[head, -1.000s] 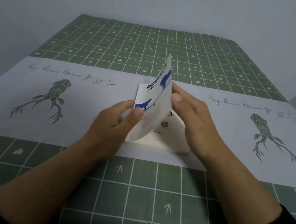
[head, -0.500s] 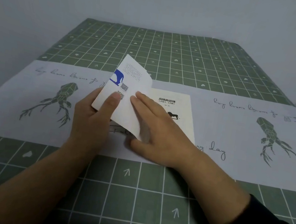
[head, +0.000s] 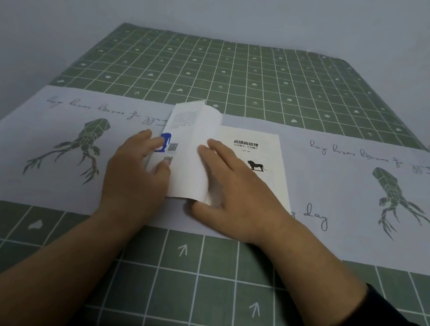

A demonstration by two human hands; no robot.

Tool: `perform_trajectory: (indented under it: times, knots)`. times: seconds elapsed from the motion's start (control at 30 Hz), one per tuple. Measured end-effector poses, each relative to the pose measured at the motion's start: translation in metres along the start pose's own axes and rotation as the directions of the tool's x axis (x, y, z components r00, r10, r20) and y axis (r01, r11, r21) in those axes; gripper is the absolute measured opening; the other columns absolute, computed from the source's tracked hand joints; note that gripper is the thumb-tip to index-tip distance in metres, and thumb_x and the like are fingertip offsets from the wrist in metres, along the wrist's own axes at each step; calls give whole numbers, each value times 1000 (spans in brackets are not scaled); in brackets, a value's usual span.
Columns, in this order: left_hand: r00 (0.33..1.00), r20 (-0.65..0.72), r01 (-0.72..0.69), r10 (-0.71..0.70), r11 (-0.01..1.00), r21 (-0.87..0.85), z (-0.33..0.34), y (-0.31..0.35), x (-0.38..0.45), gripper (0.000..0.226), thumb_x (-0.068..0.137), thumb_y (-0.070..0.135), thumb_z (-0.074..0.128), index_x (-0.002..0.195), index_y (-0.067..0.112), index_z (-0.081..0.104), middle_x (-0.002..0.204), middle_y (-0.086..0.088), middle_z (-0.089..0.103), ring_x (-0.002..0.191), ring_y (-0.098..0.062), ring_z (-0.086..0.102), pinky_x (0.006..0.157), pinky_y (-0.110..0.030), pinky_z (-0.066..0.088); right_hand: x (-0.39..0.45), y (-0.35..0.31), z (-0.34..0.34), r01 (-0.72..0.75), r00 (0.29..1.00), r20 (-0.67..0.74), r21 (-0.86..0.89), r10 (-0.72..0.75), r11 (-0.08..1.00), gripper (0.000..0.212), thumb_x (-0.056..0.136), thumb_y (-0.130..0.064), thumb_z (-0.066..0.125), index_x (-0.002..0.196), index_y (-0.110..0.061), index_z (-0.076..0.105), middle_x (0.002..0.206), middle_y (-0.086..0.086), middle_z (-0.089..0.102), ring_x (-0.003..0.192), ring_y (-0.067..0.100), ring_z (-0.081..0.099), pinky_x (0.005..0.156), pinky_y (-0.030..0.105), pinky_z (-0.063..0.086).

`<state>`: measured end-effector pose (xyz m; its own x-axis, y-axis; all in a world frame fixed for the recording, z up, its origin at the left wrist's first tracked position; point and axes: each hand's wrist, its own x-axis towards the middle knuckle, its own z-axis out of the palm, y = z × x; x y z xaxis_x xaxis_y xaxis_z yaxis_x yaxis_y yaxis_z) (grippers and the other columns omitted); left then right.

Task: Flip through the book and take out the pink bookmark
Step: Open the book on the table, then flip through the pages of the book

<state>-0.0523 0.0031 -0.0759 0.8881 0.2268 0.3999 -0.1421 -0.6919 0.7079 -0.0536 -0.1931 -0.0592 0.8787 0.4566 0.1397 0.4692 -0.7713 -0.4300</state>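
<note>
Book (head: 254,155) lies open on the white cloth band (head: 345,189) at table centre. Left hand (head: 135,178) pins the cover flap, fingers spread; right hand (head: 234,194) presses flat on the title page (lion emblem visible). Bookmark not seen.

Count: 1 book (head: 254,155), 2 hands.
Left hand (head: 136,173) & right hand (head: 234,194) showing; 2 antler prints lying on cloth.

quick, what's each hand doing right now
Left hand: open, fingers pressing the book's turned cover flat.
Right hand: open, resting flat on the title page, holding nothing.
</note>
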Motion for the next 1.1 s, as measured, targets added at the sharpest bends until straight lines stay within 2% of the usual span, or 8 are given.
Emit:
perform_trajectory:
  times: [0.13, 0.2, 0.3, 0.4, 0.6, 0.8, 0.97, 1.1]
  knots:
    - [986, 140, -97, 93, 995, 23, 3, 5, -3, 44, 91, 1, 55, 132, 12, 62, 148, -7, 50, 137, -22, 43, 112, -30, 28, 0, -1, 2, 28, 1000, 9, -133, -27, 991, 92, 86, -60, 58, 163, -27, 20, 174, -4, 11, 156, 19, 17, 122, 29, 12]
    - [978, 190, -89, 88, 996, -1, 4, 7, -5, 42, 94, 21, 57, 135, 15, 61, 147, -5, 51, 137, -20, 44, 114, -36, 32, 0, -2, 5, 22, 1000, 4, -175, -22, 984, 91, 86, -62, 54, 163, -28, 19, 174, -3, 10, 156, 22, 17, 125, 37, 14]
    - [966, 254, -51, 43, 998, 25, 6, 8, -6, 69, 85, 61, 52, 139, 19, 55, 148, -1, 51, 134, -19, 45, 111, -45, 37, 0, -3, 8, 14, 1000, 11, -189, -12, 982, 90, 86, -65, 48, 163, -32, 16, 174, -6, 7, 157, 23, 14, 124, 40, 12]
    - [965, 261, -57, 36, 996, 72, 9, 6, -4, 82, 79, 76, 48, 139, 19, 53, 146, 1, 52, 130, -21, 47, 107, -42, 40, -1, -1, 7, 20, 1000, 23, -177, -17, 984, 94, 84, -68, 46, 164, -32, 11, 174, -8, 3, 158, 22, 11, 125, 39, 9]
    - [972, 229, -88, 60, 990, 114, 13, 0, -4, 75, 75, 78, 53, 123, 21, 56, 131, 3, 59, 113, -25, 54, 89, -37, 43, -6, 9, -12, -2, 999, 46, -2, 2, 1000, 90, 89, -64, 54, 164, -26, 21, 173, -3, 17, 158, 11, 13, 126, 32, 13]
    - [972, 235, -36, -3, 986, 160, 13, -2, -3, 89, 74, 79, 50, 142, 22, 48, 151, 4, 46, 130, -26, 45, 106, -48, 40, -12, 49, -38, -152, 983, -100, 11, 152, 988, 58, 100, -38, 58, 153, -15, 47, 159, 2, 46, 148, 21, 37, 118, 28, 26]
    - [980, 197, -28, -13, 979, 202, 13, -3, -5, 89, 73, 80, 51, 139, 20, 50, 148, 5, 50, 126, -26, 48, 102, -44, 42, -19, 82, -47, -260, 959, -124, -35, 254, 965, 78, 90, -58, 65, 155, -19, 44, 164, -2, 39, 154, 16, 26, 122, 29, 17]
    - [985, 165, 27, -53, 988, 153, 10, -5, -4, 96, 64, 84, 57, 138, 24, 50, 138, 9, 56, 110, -9, 49, 90, -34, 41, -27, 99, -51, -300, 948, -85, 75, 306, 951, 81, 86, -64, 68, 155, -29, 43, 163, -6, 40, 154, 18, 28, 126, 40, 20]
